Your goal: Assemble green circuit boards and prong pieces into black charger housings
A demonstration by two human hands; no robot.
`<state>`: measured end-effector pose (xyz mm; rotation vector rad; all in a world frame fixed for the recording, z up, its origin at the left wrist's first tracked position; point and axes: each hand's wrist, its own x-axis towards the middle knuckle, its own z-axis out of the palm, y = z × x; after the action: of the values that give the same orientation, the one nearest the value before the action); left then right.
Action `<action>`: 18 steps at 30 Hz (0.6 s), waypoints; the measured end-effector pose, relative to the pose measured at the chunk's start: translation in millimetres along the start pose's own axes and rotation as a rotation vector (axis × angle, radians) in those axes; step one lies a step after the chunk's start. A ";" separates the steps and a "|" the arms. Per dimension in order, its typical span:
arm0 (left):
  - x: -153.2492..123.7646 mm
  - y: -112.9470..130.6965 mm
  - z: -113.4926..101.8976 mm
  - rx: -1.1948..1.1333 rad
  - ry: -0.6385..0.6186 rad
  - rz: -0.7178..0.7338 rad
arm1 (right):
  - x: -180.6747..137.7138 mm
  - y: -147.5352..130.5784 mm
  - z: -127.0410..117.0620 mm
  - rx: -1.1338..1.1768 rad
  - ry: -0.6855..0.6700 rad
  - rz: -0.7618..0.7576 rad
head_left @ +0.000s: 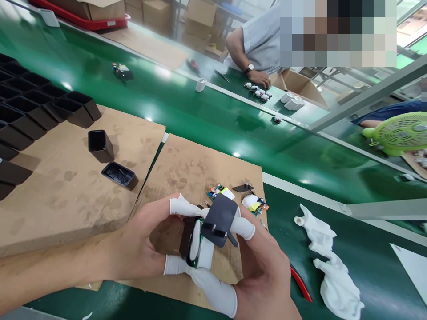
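Both my hands meet low in the middle, fingertips in white finger cots. My left hand point(147, 249) is closed round a dark brown housing point(186, 238) with a green circuit board in it. My right hand point(263, 271) pinches a dark grey plug cover point(220, 220) with metal pins, held against the housing's top. Just beyond my hands, small circuit boards point(218, 192) and a flat black piece point(243, 188) lie on the cardboard sheet point(187, 169).
Black housings stand in rows point(26, 111) at the left on another cardboard sheet; one housing point(100, 145) and a black lid point(120, 174) lie apart. White gloves point(330, 262) lie right. A green conveyor belt point(207, 115) runs behind; a person's hand point(260, 79) works across it. A green fan point(398, 132) sits far right.
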<state>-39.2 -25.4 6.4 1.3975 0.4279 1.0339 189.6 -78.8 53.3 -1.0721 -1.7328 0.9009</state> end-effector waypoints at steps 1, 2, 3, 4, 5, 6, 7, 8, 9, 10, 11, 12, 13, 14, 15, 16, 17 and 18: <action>-0.3 0.2 1.6 -0.022 0.007 -0.021 | 0.8 -0.1 -0.5 0.037 -0.016 0.038; -0.9 0.1 3.0 -0.044 0.013 -0.039 | 1.5 -0.1 -0.8 0.069 -0.031 0.074; -1.6 -0.2 4.2 -0.064 0.018 -0.058 | 2.1 -0.1 -0.9 0.093 -0.040 0.106; -2.5 -0.7 5.0 -0.077 0.025 -0.074 | 2.6 0.2 -0.8 0.108 -0.039 0.129; -3.6 -1.5 5.6 -0.075 0.037 -0.084 | 2.9 0.7 -0.4 0.115 -0.038 0.140; -4.6 -2.4 6.0 -0.064 0.046 -0.090 | 3.2 1.2 0.2 0.114 -0.035 0.144; -5.5 -3.3 6.2 -0.049 0.048 -0.095 | 3.7 1.7 1.0 0.107 -0.031 0.140; -6.2 -4.2 6.2 -0.037 0.049 -0.095 | 4.3 2.0 1.8 0.098 -0.034 0.135; -6.7 -5.0 6.2 -0.032 0.047 -0.096 | 5.0 2.1 2.6 0.092 -0.036 0.130; -6.9 -5.7 6.0 -0.038 0.042 -0.092 | 5.7 2.0 3.3 0.088 -0.038 0.124; -6.8 -6.1 5.7 -0.049 0.034 -0.085 | 6.2 1.8 3.8 0.083 -0.041 0.119; -6.5 -6.4 5.1 -0.054 0.026 -0.073 | 6.2 1.5 4.1 0.074 -0.041 0.116; -6.1 -6.4 4.4 -0.052 0.016 -0.060 | 5.5 1.5 4.0 0.060 -0.044 0.113; -5.5 -6.3 3.4 -0.047 0.005 -0.050 | 4.1 1.7 3.6 0.040 -0.042 0.114; -4.9 -5.8 2.4 -0.035 -0.004 -0.043 | 2.2 2.1 3.0 0.013 -0.033 0.117; -4.2 -5.2 1.4 -0.024 -0.010 -0.040 | 0.1 2.9 2.1 -0.016 -0.028 0.119; -3.4 -4.5 0.6 -0.019 -0.016 -0.044 | -2.1 3.7 1.1 -0.036 -0.024 0.119; -2.7 -3.6 0.2 -0.025 -0.019 -0.045 | -3.7 4.4 0.2 -0.039 -0.024 0.117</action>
<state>-39.3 -27.0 2.2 1.3688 0.4297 0.9853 191.6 -80.6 48.2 -1.2032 -1.7278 0.9599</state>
